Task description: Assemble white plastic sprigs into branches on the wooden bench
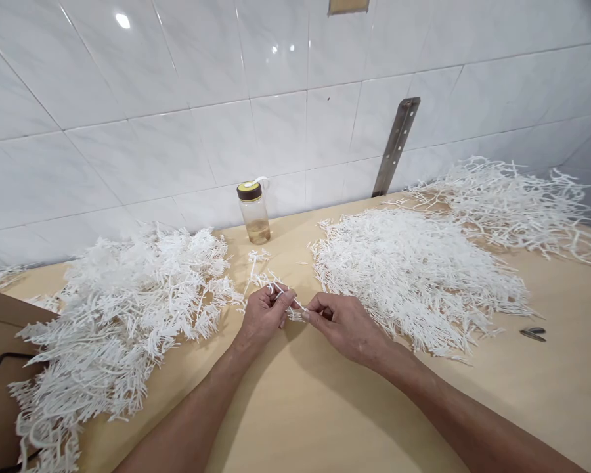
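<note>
My left hand (266,311) is closed in a pinch on a thin white branched strip (276,289), whose twigs stick out past the fingertips. Close by on the right, my right hand (342,320) pinches the strip's other end between thumb and forefinger. Both hands are just above the wooden table, over its middle. A few small white pieces (295,315) show between the hands, partly hidden by the fingers. Beyond the left hand lie loose white branched bits (257,259). What the strip is made of I cannot tell.
A big heap of white branched strips (142,309) covers the left side; a pile of short white pieces (404,269) lies right, with longer strands (512,203) behind. A bottle (255,217) stands near the tiled wall. Two small dark pieces (532,334) lie far right.
</note>
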Demonstrator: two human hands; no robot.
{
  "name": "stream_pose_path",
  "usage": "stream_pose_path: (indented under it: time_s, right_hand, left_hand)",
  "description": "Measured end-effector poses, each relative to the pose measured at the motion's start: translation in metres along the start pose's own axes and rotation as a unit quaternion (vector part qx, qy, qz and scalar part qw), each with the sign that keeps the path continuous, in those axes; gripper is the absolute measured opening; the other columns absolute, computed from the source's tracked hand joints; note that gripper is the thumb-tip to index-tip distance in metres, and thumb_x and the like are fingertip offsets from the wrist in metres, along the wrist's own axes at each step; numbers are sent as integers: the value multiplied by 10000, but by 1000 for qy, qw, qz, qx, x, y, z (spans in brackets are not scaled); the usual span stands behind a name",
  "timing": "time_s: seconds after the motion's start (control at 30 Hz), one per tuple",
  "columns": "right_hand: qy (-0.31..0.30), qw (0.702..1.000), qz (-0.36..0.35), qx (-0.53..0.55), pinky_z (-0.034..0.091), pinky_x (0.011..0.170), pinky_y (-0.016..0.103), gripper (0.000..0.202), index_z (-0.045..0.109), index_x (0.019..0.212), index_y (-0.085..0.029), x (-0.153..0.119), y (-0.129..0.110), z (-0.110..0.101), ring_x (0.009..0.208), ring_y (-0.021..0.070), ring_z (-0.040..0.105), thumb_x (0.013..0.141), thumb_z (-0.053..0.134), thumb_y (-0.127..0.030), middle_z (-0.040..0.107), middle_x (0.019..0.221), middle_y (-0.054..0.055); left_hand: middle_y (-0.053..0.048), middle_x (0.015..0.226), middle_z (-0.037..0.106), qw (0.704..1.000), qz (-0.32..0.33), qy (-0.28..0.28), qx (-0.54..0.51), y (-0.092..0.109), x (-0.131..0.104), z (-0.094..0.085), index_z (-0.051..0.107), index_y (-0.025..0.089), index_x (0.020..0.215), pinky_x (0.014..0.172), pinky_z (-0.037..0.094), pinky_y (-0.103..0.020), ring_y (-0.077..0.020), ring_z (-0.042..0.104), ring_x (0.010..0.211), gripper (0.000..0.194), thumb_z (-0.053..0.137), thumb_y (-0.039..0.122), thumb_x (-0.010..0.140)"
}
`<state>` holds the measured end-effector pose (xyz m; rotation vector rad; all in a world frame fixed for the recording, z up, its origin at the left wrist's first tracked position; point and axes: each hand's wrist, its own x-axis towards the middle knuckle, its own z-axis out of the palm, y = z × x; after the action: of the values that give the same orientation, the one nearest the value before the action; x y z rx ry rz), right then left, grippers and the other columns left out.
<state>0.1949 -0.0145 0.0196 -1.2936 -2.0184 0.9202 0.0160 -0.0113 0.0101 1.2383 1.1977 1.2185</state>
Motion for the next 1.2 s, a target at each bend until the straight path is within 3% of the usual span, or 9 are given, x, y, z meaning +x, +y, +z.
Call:
stream_pose_path:
  time_s: [0.27, 0.4, 0.53, 0.67, 0.83, 0.9, 1.0, 1.1, 1.2]
  right_hand:
    - [-31, 999, -18, -10, 380, 588, 262, 163, 653, 705, -200, -8, -8, 6, 603, 139, 555, 847, 607, -263, 667, 662, -9]
    - [6, 999, -29, -19, 419, 624, 276, 189, 687, 760, -211, -5, -7, 0, 642, 153, 598, 887, 574, -293, 706, 721, -1]
    - [92, 993, -36, -59, 467, 671, 304, 242, 717, 825, -225, 2, 4, -20, 704, 182, 645, 923, 537, -353, 732, 786, 18]
    - [235, 960, -52, -146, 501, 720, 339, 228, 723, 907, -216, 6, 18, -46, 725, 199, 652, 918, 518, -316, 727, 898, 65]
    - [364, 916, -40, -161, 522, 683, 352, 310, 664, 1133, -170, 6, 24, -58, 629, 159, 587, 882, 564, -323, 673, 1044, 121]
    - [320, 942, -21, -100, 522, 649, 327, 294, 665, 1090, -172, 6, 20, -49, 670, 171, 613, 891, 565, -364, 689, 982, 102]
    - [153, 988, 7, -9, 522, 645, 313, 316, 673, 1044, -180, 4, 11, -25, 729, 194, 651, 902, 554, -436, 716, 894, 78]
    - [30, 998, 21, 45, 511, 636, 298, 311, 674, 1040, -184, 2, 3, -2, 750, 194, 657, 894, 553, -431, 724, 872, 63]
    - [-9, 995, 36, 92, 463, 554, 258, 243, 678, 912, -195, 1, 0, 7, 648, 152, 607, 884, 548, -398, 702, 791, 24]
  left_hand:
    - [14, 652, 634, 998, -8, 45, -36, -3, 4, -3, 578, 158, 770, 378, 249, -191, -27, 378, 365, 348, 748, 460, 735]
    - [-14, 702, 668, 999, -19, 37, -33, -1, 3, -2, 599, 149, 751, 371, 239, -196, -29, 392, 366, 373, 747, 491, 730]
    - [9, 574, 612, 998, -39, 36, -25, 2, 0, -2, 666, 139, 771, 375, 230, -198, -40, 370, 365, 402, 709, 539, 758]
    - [51, 418, 465, 998, -51, 22, -2, -2, 0, -5, 739, 137, 887, 382, 241, -199, -61, 351, 356, 461, 640, 582, 814]
    - [24, 467, 516, 999, -44, 2, 6, -9, 2, -7, 767, 137, 947, 400, 324, -209, -84, 438, 390, 517, 593, 613, 843]
    - [25, 460, 515, 999, -42, -3, 22, -9, 1, -7, 770, 135, 986, 393, 327, -210, -84, 432, 381, 533, 578, 614, 854]
    - [27, 446, 508, 998, -29, -6, 53, -5, -2, -5, 771, 130, 1018, 377, 316, -208, -87, 431, 376, 538, 573, 605, 861]
    - [24, 468, 523, 997, -9, -16, 73, -5, -3, -4, 771, 139, 1023, 379, 332, -208, -98, 464, 394, 520, 582, 595, 859]
    - [25, 492, 534, 996, 8, -22, 91, -7, -3, -4, 773, 153, 1014, 398, 357, -208, -101, 486, 415, 487, 584, 577, 865]
